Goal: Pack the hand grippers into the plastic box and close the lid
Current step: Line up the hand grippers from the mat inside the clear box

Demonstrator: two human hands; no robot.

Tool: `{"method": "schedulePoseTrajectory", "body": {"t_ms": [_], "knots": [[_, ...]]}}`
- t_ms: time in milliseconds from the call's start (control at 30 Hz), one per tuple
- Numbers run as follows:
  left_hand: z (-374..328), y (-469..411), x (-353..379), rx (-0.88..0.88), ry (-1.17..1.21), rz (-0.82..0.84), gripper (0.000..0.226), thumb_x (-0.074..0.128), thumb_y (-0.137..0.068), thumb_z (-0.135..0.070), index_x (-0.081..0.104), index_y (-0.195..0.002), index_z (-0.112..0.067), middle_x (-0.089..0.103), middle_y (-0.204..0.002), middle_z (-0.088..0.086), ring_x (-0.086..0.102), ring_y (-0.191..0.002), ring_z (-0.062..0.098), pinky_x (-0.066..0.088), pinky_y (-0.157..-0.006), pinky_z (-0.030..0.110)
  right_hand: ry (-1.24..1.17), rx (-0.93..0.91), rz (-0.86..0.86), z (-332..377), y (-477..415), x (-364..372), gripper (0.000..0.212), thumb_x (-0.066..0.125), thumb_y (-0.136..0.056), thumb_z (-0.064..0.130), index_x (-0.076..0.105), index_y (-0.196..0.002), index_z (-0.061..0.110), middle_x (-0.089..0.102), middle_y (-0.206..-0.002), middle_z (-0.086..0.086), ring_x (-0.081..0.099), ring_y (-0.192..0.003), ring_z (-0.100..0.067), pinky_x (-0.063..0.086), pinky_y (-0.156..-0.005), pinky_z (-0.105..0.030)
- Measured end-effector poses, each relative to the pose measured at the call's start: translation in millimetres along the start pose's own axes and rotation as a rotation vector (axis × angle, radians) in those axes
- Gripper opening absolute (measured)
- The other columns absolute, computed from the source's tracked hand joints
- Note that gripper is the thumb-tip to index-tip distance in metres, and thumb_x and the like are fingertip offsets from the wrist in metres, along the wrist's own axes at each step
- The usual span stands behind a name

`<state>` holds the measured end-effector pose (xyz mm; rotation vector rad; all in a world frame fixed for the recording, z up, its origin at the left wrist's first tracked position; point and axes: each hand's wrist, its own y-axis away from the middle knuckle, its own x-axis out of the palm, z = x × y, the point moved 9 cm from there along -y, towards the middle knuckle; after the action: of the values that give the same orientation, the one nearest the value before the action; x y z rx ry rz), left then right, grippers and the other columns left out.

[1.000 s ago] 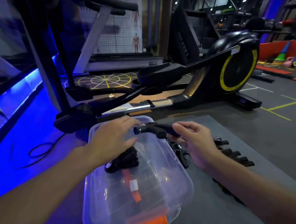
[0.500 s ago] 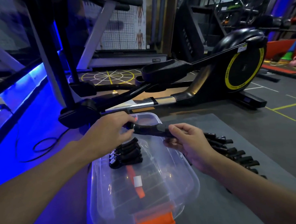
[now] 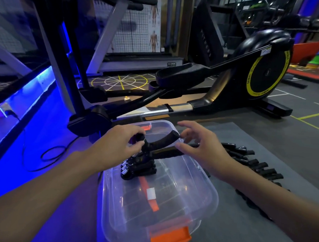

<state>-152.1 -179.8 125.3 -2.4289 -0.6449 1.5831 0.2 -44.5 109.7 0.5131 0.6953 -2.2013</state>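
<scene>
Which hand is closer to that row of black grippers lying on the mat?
Right. The right hand hovers open just beside the row of grippers; the left hand is farther off, over the plastic box, gripping a hand gripper.

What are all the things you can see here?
plastic box: one, clear, nearest the camera
held hand gripper: one, black, above the box
stacked hand grippers: a few, black, inside the box
loose hand grippers: a row, black, on the mat
mat: one, grey, right of the box
elliptical trainer: one, black and yellow, behind
anatomy poster: one, white, back wall
left hand: one, grips the held gripper's spring end
right hand: one, fingers spread, beside its handles
</scene>
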Motion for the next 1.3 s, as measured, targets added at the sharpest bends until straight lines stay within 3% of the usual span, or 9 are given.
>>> {"method": "schedulePoseTrajectory", "body": {"t_ms": [200, 333, 533, 733, 833, 900, 1000, 1133, 1300], "knots": [[3.7, 0.4, 5.0, 0.017, 0.006, 0.016, 0.015, 0.062, -0.089, -0.03, 0.065, -0.102, -0.022, 0.068, -0.09, -0.006, 0.062, -0.083, 0.014, 0.051, -0.081, 0.039, 0.0, -0.022, 0.045, 1.7, -0.8, 18.0, 0.035, 0.076, -0.083, 0.017, 0.065, -0.112, 0.033, 0.066, -0.076, 0.002, 0.063, -0.067, -0.01, 0.054, -0.069, -0.022], [12.5, 2.5, 8.7, 0.007, 0.026, 0.022, 0.015, 0.063, -0.09, -0.024, 0.064, -0.105, -0.024, 0.066, -0.09, -0.009, 0.061, -0.08, 0.014, 0.05, -0.08, 0.036, -0.043, 0.006, 0.032, -6.6, -8.3, 27.0, 0.029, 0.074, -0.085, 0.018, 0.065, -0.103, 0.038, 0.067, -0.074, -0.001, 0.065, -0.069, -0.015, 0.056, -0.071, -0.028], [25.9, 7.9, 15.3, -0.004, -0.02, 0.065, 0.016, 0.063, -0.091, -0.028, 0.063, -0.107, -0.025, 0.063, -0.092, -0.015, 0.056, -0.084, 0.002, 0.05, -0.077, 0.028, -0.151, 0.119, 0.017, -20.7, -17.5, 49.9, 0.012, 0.066, -0.09, 0.012, 0.064, -0.09, 0.024, 0.066, -0.066, -0.016, 0.059, -0.057, -0.017, 0.06, -0.061, -0.036], [54.2, 14.4, 20.7, -0.076, -0.127, 0.088, 0.015, 0.057, -0.088, -0.038, 0.061, -0.102, -0.034, 0.061, -0.093, -0.018, 0.056, -0.087, 0.005, 0.053, -0.076, 0.038, -0.112, 0.16, 0.002, -41.5, -27.8, 81.1, 0.019, 0.064, -0.089, 0.01, 0.062, -0.079, 0.026, 0.065, -0.064, -0.017, 0.058, -0.055, -0.02, 0.06, -0.063, -0.042], [65.9, 19.0, 17.9, -0.097, -0.237, 0.045, 0.04, 0.044, -0.085, -0.05, 0.063, -0.113, -0.03, 0.061, -0.111, -0.014, 0.054, -0.103, 0.01, 0.047, -0.089, 0.038, -0.063, 0.191, -0.009, -59.2, -31.4, 97.1, 0.019, 0.064, -0.088, 0.013, 0.061, -0.078, 0.028, 0.064, -0.059, -0.007, 0.06, -0.053, -0.022, 0.06, -0.062, -0.045], [79.0, 24.9, 21.2, -0.164, -0.329, 0.069, 0.062, 0.028, -0.078, -0.06, 0.057, -0.126, -0.033, 0.053, -0.132, -0.009, 0.047, -0.122, 0.014, 0.04, -0.098, 0.038, 0.001, 0.199, -0.016, -68.7, -31.8, 104.8, 0.018, 0.065, -0.086, 0.015, 0.061, -0.079, 0.031, 0.064, -0.058, -0.003, 0.063, -0.054, -0.024, 0.059, -0.062, -0.045], [110.4, 39.3, 34.0, -0.319, -0.346, 0.184, 0.081, 0.013, -0.073, -0.069, 0.029, -0.147, -0.04, 0.022, -0.158, -0.003, 0.023, -0.143, 0.016, 0.027, -0.112, 0.041, 0.035, 0.241, 0.005, -85.5, -31.0, 117.9, 0.016, 0.063, -0.088, 0.013, 0.06, -0.078, 0.025, 0.064, -0.059, -0.003, 0.059, -0.051, -0.017, 0.057, -0.062, -0.042], [146.6, 61.1, 44.3, -0.445, -0.372, 0.308, 0.083, 0.016, -0.085, -0.071, 0.005, -0.155, -0.028, 0.001, -0.163, -0.003, 0.009, -0.148, 0.013, 0.019, -0.117, 0.039, 0.049, 0.302, 0.033, -108.7, -31.5, 135.3, 0.017, 0.061, -0.087, 0.011, 0.059, -0.077, 0.024, 0.065, -0.06, -0.008, 0.058, -0.052, -0.017, 0.056, -0.064, -0.043], [162.7, 79.9, 51.6, -0.471, -0.352, 0.385, 0.078, 0.02, -0.093, -0.066, -0.004, -0.155, -0.025, -0.012, -0.162, -0.01, -0.004, -0.148, 0.007, 0.015, -0.119, 0.035, 0.028, 0.349, 0.052, -133.4, -36.8, 149.3, 0.017, 0.06, -0.088, 0.007, 0.059, -0.079, 0.021, 0.065, -0.062, -0.018, 0.055, -0.05, -0.02, 0.056, -0.062, -0.047]]}}
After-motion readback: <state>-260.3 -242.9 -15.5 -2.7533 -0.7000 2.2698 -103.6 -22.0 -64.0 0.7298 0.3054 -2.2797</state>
